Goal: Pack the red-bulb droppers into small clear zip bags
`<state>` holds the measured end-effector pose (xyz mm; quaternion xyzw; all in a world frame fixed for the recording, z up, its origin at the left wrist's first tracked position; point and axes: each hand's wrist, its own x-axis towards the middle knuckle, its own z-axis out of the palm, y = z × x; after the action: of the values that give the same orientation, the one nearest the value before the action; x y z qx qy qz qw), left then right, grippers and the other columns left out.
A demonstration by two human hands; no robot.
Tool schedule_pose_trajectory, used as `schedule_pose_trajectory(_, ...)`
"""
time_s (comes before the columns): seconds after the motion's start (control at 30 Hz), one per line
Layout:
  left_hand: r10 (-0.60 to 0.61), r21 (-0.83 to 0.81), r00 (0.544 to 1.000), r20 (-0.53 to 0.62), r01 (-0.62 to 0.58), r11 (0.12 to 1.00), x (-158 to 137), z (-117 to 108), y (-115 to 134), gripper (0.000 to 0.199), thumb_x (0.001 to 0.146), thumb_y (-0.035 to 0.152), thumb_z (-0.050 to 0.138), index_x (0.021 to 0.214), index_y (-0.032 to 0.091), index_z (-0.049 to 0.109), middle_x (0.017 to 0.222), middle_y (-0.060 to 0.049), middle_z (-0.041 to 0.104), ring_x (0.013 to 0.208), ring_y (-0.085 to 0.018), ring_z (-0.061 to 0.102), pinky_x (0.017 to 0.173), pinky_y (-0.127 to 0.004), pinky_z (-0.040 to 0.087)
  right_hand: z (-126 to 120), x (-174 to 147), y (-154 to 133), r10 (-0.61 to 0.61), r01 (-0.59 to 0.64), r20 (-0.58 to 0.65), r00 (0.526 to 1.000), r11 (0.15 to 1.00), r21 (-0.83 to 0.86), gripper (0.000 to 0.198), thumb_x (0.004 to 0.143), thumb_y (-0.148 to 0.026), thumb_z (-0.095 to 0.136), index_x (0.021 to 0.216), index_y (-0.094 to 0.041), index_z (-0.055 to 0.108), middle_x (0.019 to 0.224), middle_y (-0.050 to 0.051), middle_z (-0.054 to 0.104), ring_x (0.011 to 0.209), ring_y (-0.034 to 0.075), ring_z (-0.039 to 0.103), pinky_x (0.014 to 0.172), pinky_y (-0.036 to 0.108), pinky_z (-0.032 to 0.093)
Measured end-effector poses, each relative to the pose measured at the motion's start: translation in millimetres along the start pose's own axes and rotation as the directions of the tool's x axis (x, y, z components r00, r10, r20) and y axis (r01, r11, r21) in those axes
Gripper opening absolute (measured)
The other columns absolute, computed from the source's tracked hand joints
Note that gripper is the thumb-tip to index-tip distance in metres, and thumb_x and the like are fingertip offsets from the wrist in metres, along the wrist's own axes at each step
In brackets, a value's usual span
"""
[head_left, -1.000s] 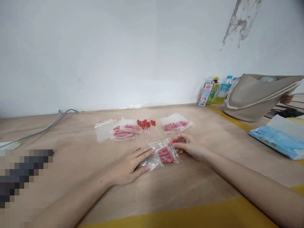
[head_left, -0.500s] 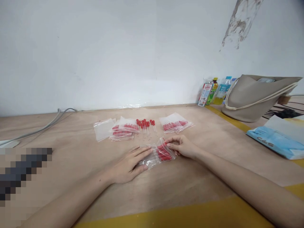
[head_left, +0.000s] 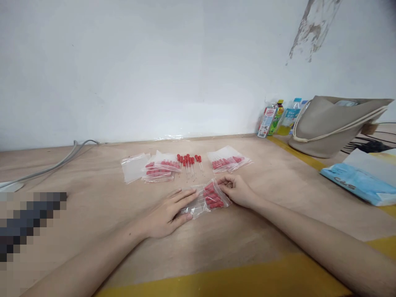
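The left hand (head_left: 165, 212) is lying flat on the left end of the clear bag (head_left: 201, 207), fingers slightly spread and gripping nothing, seemingly steadying it against the bench (head_left: 185, 255). The right hand (head_left: 238, 190) is curling its fingers at the bag's mouth; whether they are pinching anything, I cannot tell. Loose red droppers (head_left: 187, 159) are lying beyond the bag, probably for easy reach. The red bulb (head_left: 209, 186) protruding a second ago is now sitting inside.
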<state>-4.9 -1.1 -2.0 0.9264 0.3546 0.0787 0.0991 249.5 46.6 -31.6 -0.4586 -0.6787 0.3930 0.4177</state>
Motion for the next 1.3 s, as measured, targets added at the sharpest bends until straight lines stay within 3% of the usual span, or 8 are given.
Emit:
schedule_pose_trajectory(0.23, -0.02, 0.009, 0.999, 0.032, 0.02, 1.0, 1, -2, 1, 0.048, 0.093, 0.039, 0.034, 0.139, 0.03, 0.022, 0.145, -0.001, 0.023, 0.132, -0.023, 0.021, 0.107, -0.044, 0.023, -5, -3, -8, -0.009, 0.022, 0.125, 0.992, 0.994, -0.106, 0.015, 0.074, -0.024, 0.052, 0.075, -0.018, 0.066, 0.079, 0.004, 0.068, 0.076, 0.018, 0.062, 0.066, 0.028, 0.049)
schedule_pose_trajectory(0.47, -0.007, 0.013, 0.999, 0.032, 0.006, 1.0, 0, 0, -1, 0.049, 0.093, 0.039, 0.033, 0.139, 0.03, 0.019, 0.145, 0.0, 0.022, 0.132, -0.023, 0.022, 0.107, -0.044, 0.022, -7, -4, -15, 0.263, -0.263, 0.009, 0.965, 0.965, -0.015, 0.035, 0.078, -0.039, 0.049, 0.106, -0.017, 0.051, 0.074, 0.002, 0.063, 0.045, 0.008, 0.049, 0.041, 0.021, 0.039)
schedule_pose_trajectory(0.6, 0.007, 0.006, 1.0, 0.029, -0.007, 1.0, 0, 0, -1, 0.049, 0.093, 0.038, 0.034, 0.139, 0.031, 0.019, 0.145, 0.0, 0.023, 0.131, -0.023, 0.022, 0.106, -0.044, 0.022, -2, -2, -12, 0.147, -0.143, 0.078, 0.986, 0.988, -0.053, 0.026, 0.071, -0.04, 0.059, 0.077, -0.014, 0.061, 0.069, 0.003, 0.063, 0.059, 0.013, 0.055, 0.052, 0.022, 0.043)
schedule_pose_trajectory(0.77, 0.006, -0.018, 1.0, 0.021, -0.005, 1.0, 1, -1, 0, 0.049, 0.093, 0.038, 0.034, 0.139, 0.031, 0.02, 0.144, -0.001, 0.024, 0.131, -0.023, 0.023, 0.106, -0.043, 0.025, 2, 0, -9, 0.184, -0.188, -0.075, 0.98, 0.981, -0.053, 0.018, 0.072, -0.03, 0.054, 0.061, -0.016, 0.055, 0.056, -0.001, 0.057, 0.052, 0.011, 0.05, 0.046, 0.02, 0.037)
schedule_pose_trajectory(0.97, -0.009, -0.034, 1.0, 0.007, 0.009, 0.999, 0, -2, 0, 0.05, 0.093, 0.039, 0.035, 0.139, 0.03, 0.02, 0.143, -0.002, 0.026, 0.131, -0.024, 0.025, 0.106, -0.044, 0.024, 0, -5, -22, 0.271, -0.28, 0.079, 0.959, 0.949, 0.143, 0.021, 0.073, -0.036, 0.057, 0.078, -0.016, 0.058, 0.053, -0.004, 0.056, 0.038, 0.007, 0.043, 0.037, 0.018, 0.032)
schedule_pose_trajectory(1.1, 0.016, -0.064, 1.0, -0.006, -0.017, 0.998, -1, -2, 3, 0.049, 0.093, 0.035, 0.036, 0.139, 0.03, 0.021, 0.144, -0.002, 0.026, 0.13, -0.022, 0.027, 0.105, -0.041, 0.027, -2, -8, -23, 0.23, -0.294, 0.279, 0.932, 0.932, 0.212, 0.027, 0.066, -0.039, 0.065, 0.076, -0.014, 0.059, 0.06, -0.001, 0.062, 0.051, 0.009, 0.055, 0.047, 0.019, 0.04)
schedule_pose_trajectory(1.23, 0.022, -0.011, 0.976, -0.218, -0.025, 1.0, -1, -3, 1, 0.042, 0.092, 0.032, 0.037, 0.134, 0.026, 0.032, 0.142, -0.002, 0.028, 0.13, -0.021, 0.026, 0.106, -0.038, 0.025, -14, -5, -25, 0.189, -0.262, 0.237, 0.953, 0.906, 0.333, 0.03, 0.067, -0.041, 0.065, 0.08, -0.015, 0.058, 0.072, 0.002, 0.066, 0.062, 0.013, 0.06, 0.057, 0.025, 0.048)
schedule_pose_trajectory(1.3, -0.031, 0.053, 0.901, -0.433, 0.059, 0.997, -1, -5, -9, 0.037, 0.091, 0.031, 0.038, 0.127, 0.025, 0.042, 0.136, -0.003, 0.037, 0.127, -0.022, 0.029, 0.106, -0.04, 0.024, -25, 1, -29, 0.19, -0.237, 0.152, 0.97, 0.886, 0.399, 0.025, 0.069, -0.037, 0.063, 0.081, -0.016, 0.058, 0.075, 0.003, 0.066, 0.064, 0.014, 0.062, 0.06, 0.027, 0.049)
